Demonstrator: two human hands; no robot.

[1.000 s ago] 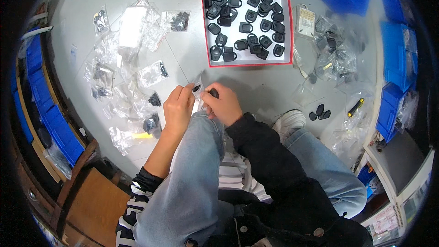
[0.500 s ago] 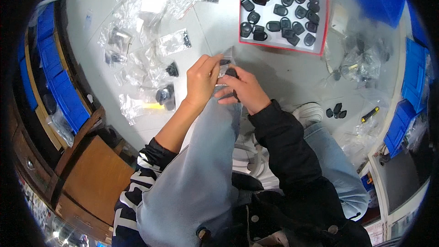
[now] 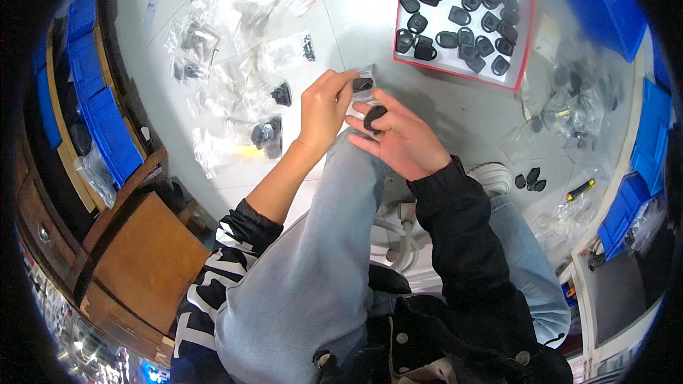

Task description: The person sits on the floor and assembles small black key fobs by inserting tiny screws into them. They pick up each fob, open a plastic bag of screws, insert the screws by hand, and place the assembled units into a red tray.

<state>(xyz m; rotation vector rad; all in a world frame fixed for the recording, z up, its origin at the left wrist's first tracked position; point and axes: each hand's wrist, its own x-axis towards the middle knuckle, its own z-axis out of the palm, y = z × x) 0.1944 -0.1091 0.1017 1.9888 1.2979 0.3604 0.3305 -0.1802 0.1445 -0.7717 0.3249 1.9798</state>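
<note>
Above my left knee, my left hand [image 3: 324,108] pinches a small clear plastic bag [image 3: 366,71] between thumb and fingertips. A small black piece [image 3: 363,84] shows in or behind its film. Close by on the right, my right hand [image 3: 411,144] has a dark, rounded key fob shell [image 3: 374,118] held among its bent fingers, while other fingers stick out toward the bag. The two hands are a small gap apart. Beyond them, a red-edged white box [image 3: 455,71] holds many black key fob shells [image 3: 447,40].
Clear bags [image 3: 238,64], some with black parts, litter the floor at left. More bags [image 3: 569,110] lie at right, near several loose black fobs [image 3: 531,179] and a yellow-black tool [image 3: 581,190]. Blue bins [image 3: 107,135] and a wooden cabinet [image 3: 146,263] border the left side.
My right hand has drawn away from the left and its fingers have spread somewhat, still with the key fob shell. The whole view has shifted, so floor items sit farther right.
</note>
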